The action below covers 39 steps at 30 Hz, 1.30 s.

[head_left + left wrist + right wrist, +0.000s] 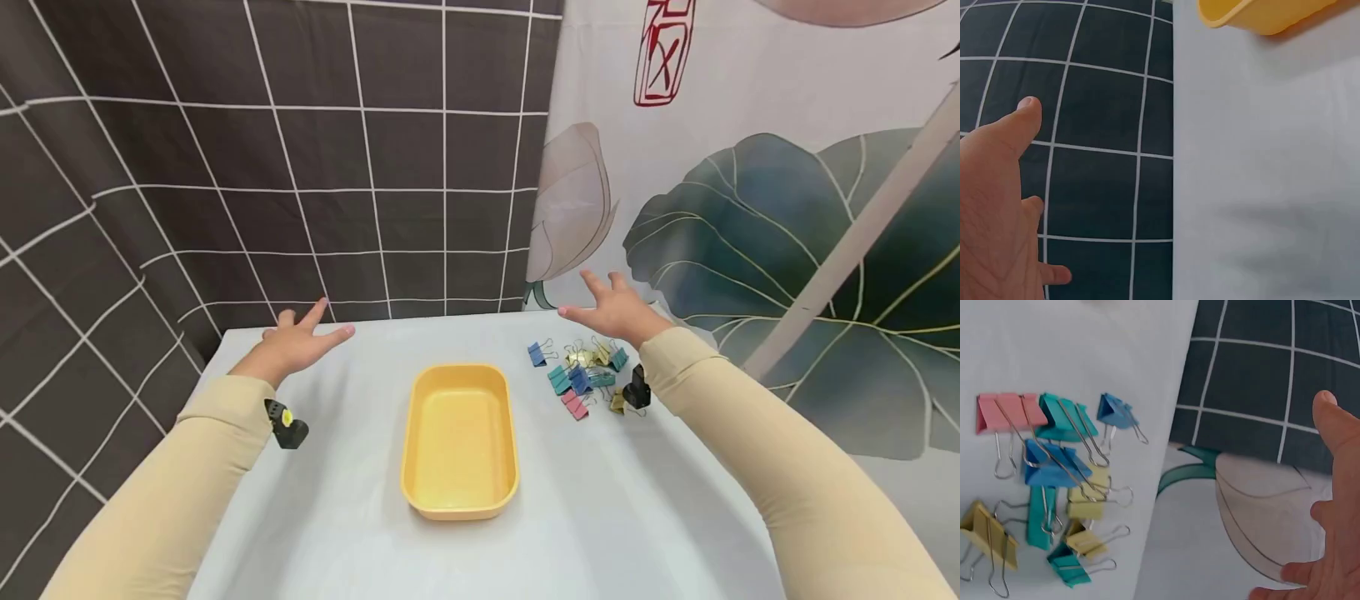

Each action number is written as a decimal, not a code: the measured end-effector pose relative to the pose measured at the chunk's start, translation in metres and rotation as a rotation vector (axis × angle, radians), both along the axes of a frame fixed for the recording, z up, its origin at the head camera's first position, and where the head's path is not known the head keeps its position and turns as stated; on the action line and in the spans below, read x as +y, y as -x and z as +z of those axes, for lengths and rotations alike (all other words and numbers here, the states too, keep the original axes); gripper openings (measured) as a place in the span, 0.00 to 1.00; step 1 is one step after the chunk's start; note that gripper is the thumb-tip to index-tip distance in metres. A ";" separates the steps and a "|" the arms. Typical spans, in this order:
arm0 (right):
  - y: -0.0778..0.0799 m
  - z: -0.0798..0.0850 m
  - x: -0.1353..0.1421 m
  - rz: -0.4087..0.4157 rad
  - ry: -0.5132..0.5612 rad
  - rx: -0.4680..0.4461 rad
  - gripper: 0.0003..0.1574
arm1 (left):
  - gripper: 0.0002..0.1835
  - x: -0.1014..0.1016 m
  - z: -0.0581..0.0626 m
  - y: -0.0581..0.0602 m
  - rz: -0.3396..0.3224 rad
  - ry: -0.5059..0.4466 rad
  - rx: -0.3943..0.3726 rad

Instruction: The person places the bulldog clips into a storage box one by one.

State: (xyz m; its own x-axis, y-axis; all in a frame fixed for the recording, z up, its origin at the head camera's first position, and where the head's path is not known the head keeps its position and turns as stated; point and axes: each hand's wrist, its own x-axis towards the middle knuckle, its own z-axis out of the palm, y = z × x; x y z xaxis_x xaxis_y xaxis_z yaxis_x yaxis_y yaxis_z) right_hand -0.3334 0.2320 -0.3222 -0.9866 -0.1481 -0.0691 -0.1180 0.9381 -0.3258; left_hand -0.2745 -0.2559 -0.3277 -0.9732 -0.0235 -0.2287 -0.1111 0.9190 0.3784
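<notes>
Both hands hang above the white table with fingers spread and nothing in them. My left hand (288,343) is over the table's far left side, its thumb (1025,122) extended in the left wrist view. At the far right, my right hand (618,310) hovers just beyond a loose pile of binder clips. Among them are a pink binder clip (1010,414), a blue binder clip (1054,465), a teal binder clip (1066,415) and a yellow binder clip (988,534). Between the hands, a yellow rectangular tray (460,510) stands on the table with a bare bottom.
The white table (337,533) ends at a dark cloth with a white grid (405,150) behind and to the left. A flower-printed curtain (720,100) hangs at the back right, with a pale slanting pole (862,225) in front of it.
</notes>
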 end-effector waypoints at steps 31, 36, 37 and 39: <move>-0.013 -0.072 -0.046 -0.002 0.117 -0.125 0.43 | 0.49 0.051 -0.073 0.000 0.029 -0.545 -0.257; -0.016 -0.081 -0.055 -0.008 0.252 -0.214 0.41 | 0.45 0.064 -0.086 0.000 0.031 -0.614 -0.291; -0.016 -0.084 -0.057 -0.018 0.298 -0.243 0.40 | 0.44 0.066 -0.089 0.000 0.031 -0.625 -0.299; -0.017 -0.089 -0.062 -0.041 0.402 -0.305 0.39 | 0.44 0.070 -0.094 0.000 0.040 -0.643 -0.312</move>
